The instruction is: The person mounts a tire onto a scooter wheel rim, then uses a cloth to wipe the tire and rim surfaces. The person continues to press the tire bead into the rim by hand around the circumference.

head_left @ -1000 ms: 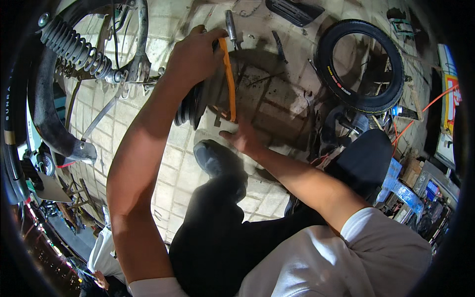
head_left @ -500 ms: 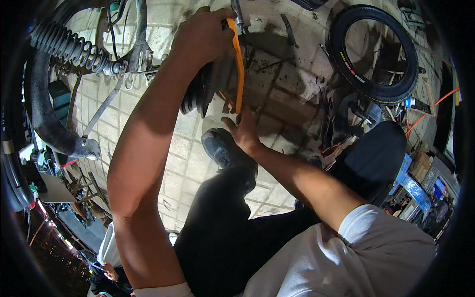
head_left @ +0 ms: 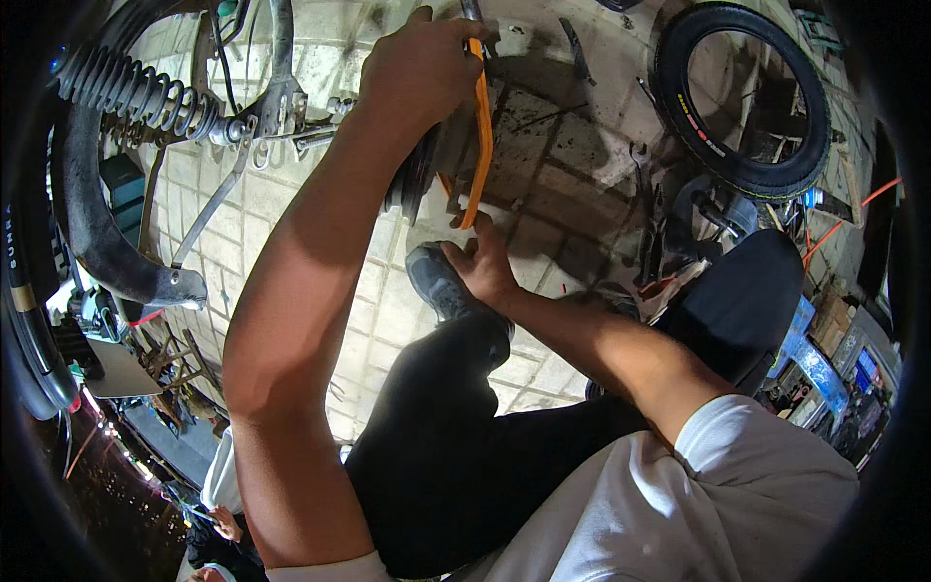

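A narrow orange band (head_left: 483, 136) runs top to bottom beside a dark wheel (head_left: 415, 182) that I see almost edge-on, partly behind my left forearm. At the band's upper end, my left hand (head_left: 424, 70) is closed over it, back of the hand toward me; some fingertips are hidden. My right hand (head_left: 487, 267) meets the lower end, its fingers curled against the band and the thumb pointing off to the left. Just below the wheel is my grey shoe (head_left: 441, 281), close to the right hand.
A black tyre (head_left: 671, 97) lies at the far right. Near it are a wrench (head_left: 640, 167) and other tools. To the left stand a coil-spring shock absorber (head_left: 136, 97) and a curved dark frame tube (head_left: 82, 213). Another person's hand (head_left: 228, 524) shows at lower left.
Both hands and the orange band sit slightly farther right, and the whole view has shifted a little. The hold on the band looks the same.
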Demonstrator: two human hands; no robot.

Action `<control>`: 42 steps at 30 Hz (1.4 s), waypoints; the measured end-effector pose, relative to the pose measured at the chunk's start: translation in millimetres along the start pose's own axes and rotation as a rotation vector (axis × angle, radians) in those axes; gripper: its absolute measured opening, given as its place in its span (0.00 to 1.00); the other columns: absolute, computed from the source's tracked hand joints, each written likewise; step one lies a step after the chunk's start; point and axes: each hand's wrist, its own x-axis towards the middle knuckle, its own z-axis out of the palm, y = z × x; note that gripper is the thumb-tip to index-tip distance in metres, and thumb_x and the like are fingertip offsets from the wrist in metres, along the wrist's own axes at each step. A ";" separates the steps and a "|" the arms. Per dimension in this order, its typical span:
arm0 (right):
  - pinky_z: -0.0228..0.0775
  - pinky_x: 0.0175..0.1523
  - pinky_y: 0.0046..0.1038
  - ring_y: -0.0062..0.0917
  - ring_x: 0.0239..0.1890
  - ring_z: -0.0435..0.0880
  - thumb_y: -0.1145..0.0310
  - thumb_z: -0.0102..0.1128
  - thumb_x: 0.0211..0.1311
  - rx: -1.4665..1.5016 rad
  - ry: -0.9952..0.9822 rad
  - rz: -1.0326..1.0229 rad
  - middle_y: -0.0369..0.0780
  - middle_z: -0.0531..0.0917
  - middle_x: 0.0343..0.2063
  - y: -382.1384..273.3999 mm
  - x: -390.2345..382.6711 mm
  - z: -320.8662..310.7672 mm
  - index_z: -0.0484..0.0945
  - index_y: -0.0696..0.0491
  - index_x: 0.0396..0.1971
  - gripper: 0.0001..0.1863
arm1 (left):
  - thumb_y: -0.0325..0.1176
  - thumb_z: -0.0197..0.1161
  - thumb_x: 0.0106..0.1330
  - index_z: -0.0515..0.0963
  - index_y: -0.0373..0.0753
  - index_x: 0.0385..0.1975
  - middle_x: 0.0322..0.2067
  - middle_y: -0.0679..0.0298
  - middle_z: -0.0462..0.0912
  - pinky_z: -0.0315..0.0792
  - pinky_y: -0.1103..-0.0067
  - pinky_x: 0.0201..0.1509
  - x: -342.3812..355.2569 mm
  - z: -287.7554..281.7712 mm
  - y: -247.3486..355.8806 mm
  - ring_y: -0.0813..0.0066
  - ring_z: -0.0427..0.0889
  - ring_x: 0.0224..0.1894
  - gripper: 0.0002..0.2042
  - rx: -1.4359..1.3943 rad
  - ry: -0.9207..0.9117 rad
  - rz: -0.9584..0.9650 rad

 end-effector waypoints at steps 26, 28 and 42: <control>0.72 0.37 0.29 0.25 0.32 0.81 0.67 0.60 0.65 0.388 -0.105 0.018 0.44 0.81 0.30 -173.8 60.3 -72.1 0.74 0.63 0.45 0.16 | 0.30 0.49 0.61 0.76 0.46 0.58 0.57 0.50 0.75 0.68 0.68 0.63 -3.4 -8.3 -20.9 0.52 0.76 0.56 0.23 -0.576 -0.115 -0.094; 0.70 0.34 0.29 0.24 0.28 0.80 0.68 0.58 0.66 0.240 -0.101 -0.067 0.43 0.80 0.27 -178.6 64.4 -76.2 0.74 0.63 0.44 0.14 | 0.28 0.49 0.61 0.76 0.46 0.58 0.59 0.50 0.73 0.68 0.67 0.64 -4.1 -6.4 -26.0 0.52 0.75 0.58 0.24 -0.508 -0.053 -0.082; 0.71 0.44 0.40 0.48 0.40 0.81 0.64 0.64 0.62 -0.013 -0.203 -0.021 0.56 0.79 0.35 -165.2 35.3 -53.2 0.69 0.62 0.45 0.20 | 0.24 0.51 0.63 0.77 0.40 0.56 0.52 0.50 0.80 0.73 0.69 0.55 6.3 -4.8 -29.5 0.58 0.82 0.50 0.21 -0.766 -0.147 -0.354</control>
